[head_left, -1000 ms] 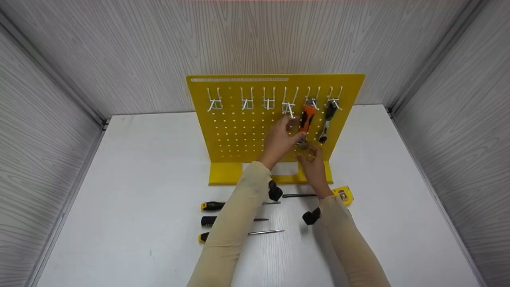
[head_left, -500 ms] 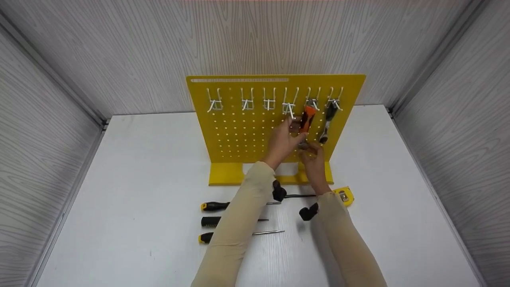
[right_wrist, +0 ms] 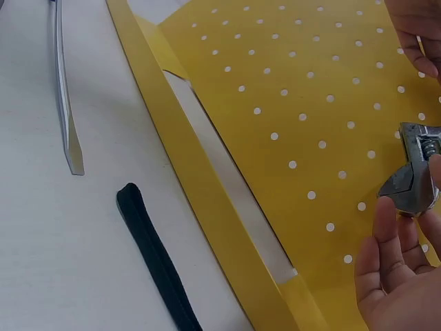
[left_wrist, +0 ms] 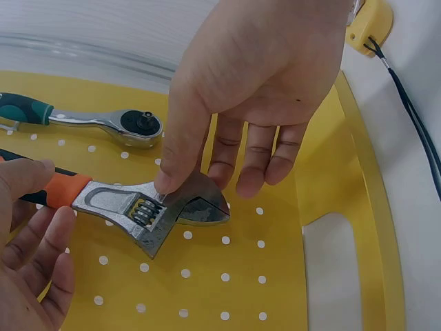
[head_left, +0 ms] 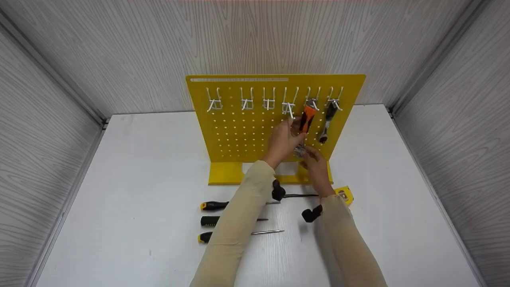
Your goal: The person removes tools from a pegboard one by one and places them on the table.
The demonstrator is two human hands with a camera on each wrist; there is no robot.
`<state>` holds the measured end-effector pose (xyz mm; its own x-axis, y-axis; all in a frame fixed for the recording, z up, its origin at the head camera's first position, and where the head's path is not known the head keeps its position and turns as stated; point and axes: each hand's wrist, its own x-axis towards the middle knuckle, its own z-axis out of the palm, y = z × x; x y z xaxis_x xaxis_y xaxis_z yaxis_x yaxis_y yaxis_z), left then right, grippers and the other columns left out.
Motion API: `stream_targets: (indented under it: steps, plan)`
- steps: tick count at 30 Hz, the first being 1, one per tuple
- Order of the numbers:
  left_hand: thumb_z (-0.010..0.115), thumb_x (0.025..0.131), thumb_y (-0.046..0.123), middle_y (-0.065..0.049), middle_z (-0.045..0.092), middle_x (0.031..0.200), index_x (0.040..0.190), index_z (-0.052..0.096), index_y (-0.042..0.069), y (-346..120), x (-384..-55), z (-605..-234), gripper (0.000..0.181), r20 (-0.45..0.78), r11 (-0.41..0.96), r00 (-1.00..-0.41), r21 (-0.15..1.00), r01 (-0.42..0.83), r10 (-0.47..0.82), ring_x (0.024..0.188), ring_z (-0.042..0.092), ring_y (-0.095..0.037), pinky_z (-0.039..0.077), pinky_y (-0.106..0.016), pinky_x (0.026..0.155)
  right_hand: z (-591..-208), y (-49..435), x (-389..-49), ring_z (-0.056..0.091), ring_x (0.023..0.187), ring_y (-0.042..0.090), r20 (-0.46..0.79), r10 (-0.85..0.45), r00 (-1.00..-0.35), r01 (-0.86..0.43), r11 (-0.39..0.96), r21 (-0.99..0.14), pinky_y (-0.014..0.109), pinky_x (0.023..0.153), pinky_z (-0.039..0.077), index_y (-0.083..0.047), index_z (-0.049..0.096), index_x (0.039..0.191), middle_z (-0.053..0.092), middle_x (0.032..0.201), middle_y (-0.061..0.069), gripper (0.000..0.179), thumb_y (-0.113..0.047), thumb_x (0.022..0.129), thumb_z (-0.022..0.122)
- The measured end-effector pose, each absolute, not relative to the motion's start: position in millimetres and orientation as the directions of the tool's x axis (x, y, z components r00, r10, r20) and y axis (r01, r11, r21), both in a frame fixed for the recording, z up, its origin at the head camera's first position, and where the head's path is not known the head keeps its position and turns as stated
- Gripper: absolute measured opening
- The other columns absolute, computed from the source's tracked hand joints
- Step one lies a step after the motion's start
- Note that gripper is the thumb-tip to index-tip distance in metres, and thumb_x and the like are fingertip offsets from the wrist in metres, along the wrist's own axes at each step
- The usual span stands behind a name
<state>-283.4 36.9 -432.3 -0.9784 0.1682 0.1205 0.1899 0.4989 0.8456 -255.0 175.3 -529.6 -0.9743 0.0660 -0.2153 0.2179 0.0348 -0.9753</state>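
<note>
An adjustable wrench (left_wrist: pixel 117 203) with an orange-and-black handle hangs head-down against the yellow pegboard (head_left: pixel 243 135), its handle end up at a white wire hook (head_left: pixel 315 105). My left hand (head_left: pixel 281 140) holds the lower handle, thumb on the near side and fingers at the edge. At the wrench's metal head, my right hand (head_left: pixel 317 164) pinches the jaw part between thumb and forefinger; the other fingers of that hand (left_wrist: pixel 265 83) are spread loosely. Just right of the wrench hangs a ratchet wrench (head_left: pixel 328 117) with a dark green-and-black handle.
Several bare hooks (head_left: pixel 247 104) line the board to the left. In front, screwdrivers (head_left: pixel 214 206) lie on the white table (head_left: pixel 139 191), partly behind my left sleeve. A yellow tape measure (head_left: pixel 344 195) with a black strap (head_left: pixel 299 195) lies near the board's right foot.
The wrench's head has turned and shifted slightly left and down, with my right fingers following it. My left hand has moved slightly right and keeps its hold on the handle.
</note>
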Motion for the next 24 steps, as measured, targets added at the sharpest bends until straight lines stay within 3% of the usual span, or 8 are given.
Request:
stream_targets:
  steps: [9,12,19,24]
  plan:
    - [0.067,0.091,0.028,-0.006,0.062,0.118,0.132,0.055,0.012,36.3,-281.9,-432.1,0.045,0.078,0.491,-0.977,0.855,0.168,0.199,0.1,0.059,-0.016,0.05,-0.028,0.084,-528.4,177.8,-247.6,0.055,0.113,0.025,-0.267,0.084,-0.96,0.27,0.033,-0.962,0.035,0.101,0.047,-0.006,0.052,0.132,0.05,0.128,0.011,0.036,-0.022,0.1,0.052]
    - [0.067,0.091,0.027,-0.005,0.062,0.115,0.129,0.056,0.013,34.2,-281.4,-430.2,0.041,0.078,0.47,-0.976,0.866,0.168,0.205,0.099,0.06,-0.016,0.05,-0.03,0.083,-526.7,178.3,-245.5,0.055,0.109,0.021,-0.283,0.087,-0.955,0.289,0.072,-0.954,0.034,0.099,0.047,-0.008,0.054,0.13,0.052,0.127,0.01,0.035,-0.023,0.099,0.054]
    - [0.067,0.091,0.025,-0.005,0.064,0.109,0.125,0.056,0.012,35.0,-279.0,-427.4,0.038,0.061,0.476,-0.974,0.865,0.161,0.219,0.094,0.061,-0.015,0.051,-0.028,0.08,-525.5,180.1,-236.9,0.057,0.114,0.021,-0.283,0.076,-0.956,0.288,0.067,-0.955,0.035,0.099,0.049,-0.007,0.054,0.126,0.054,0.13,0.011,0.031,-0.023,0.099,0.054]
    - [0.066,0.092,0.024,-0.006,0.066,0.11,0.127,0.053,0.012,37.6,-275.9,-425.0,0.039,0.031,0.465,-0.971,0.874,0.141,0.237,0.098,0.064,-0.015,0.053,-0.028,0.085,-525.6,182.8,-230.3,0.065,0.101,0.016,-0.293,0.077,-0.953,0.295,0.008,-0.956,0.026,0.09,0.053,-0.011,0.056,0.123,0.061,0.123,0.007,0.027,-0.025,0.099,0.054]
